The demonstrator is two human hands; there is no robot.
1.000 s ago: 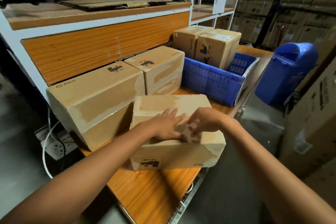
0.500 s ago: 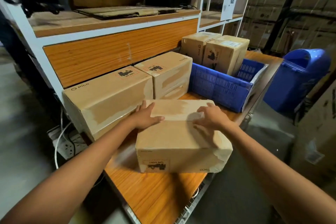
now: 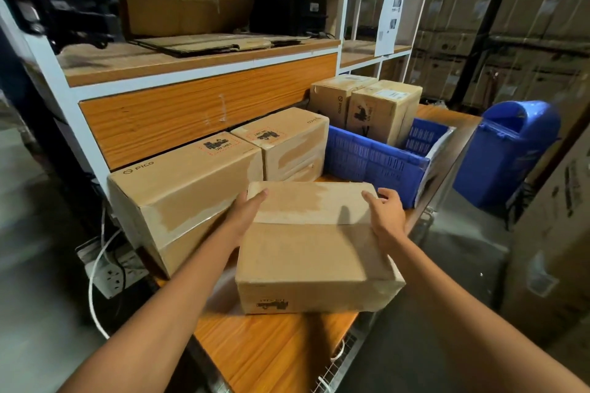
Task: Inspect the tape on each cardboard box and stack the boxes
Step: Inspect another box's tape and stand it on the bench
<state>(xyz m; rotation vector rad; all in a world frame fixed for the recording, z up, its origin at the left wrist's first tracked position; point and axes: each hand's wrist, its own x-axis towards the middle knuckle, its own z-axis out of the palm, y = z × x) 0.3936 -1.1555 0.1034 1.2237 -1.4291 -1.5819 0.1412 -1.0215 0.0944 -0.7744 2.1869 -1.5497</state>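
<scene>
The long orange wood-grain table [image 3: 271, 357] and the big brown cardboard box printed PICO [image 3: 185, 188] at its left lie as they did a second ago. So do the blue slatted plastic crate [image 3: 367, 163] at the far right, with two upright brown cartons [image 3: 383, 108] in it, and the smaller brown labelled box [image 3: 287, 143] between the crate and the big box.

The plain brown cardboard box under inspection [image 3: 306, 252] is on the near part of the table, just right of the big box. Its printed label is upside down on the near face, as before. A wide pale band of tape [image 3: 313, 204] crosses the far half of its top.

The hands are what differ. A second ago they met at the middle of the near top edge; half a second ago they had parted across the top; now they are out at the far corners. The left hand [image 3: 247, 214] lies against the box's far left corner, fingers straight and together. The right hand [image 3: 386, 217] rests at the far right corner, fingers spread and relaxed, one on the top and the others past the edge. Neither hand curls round anything.
</scene>
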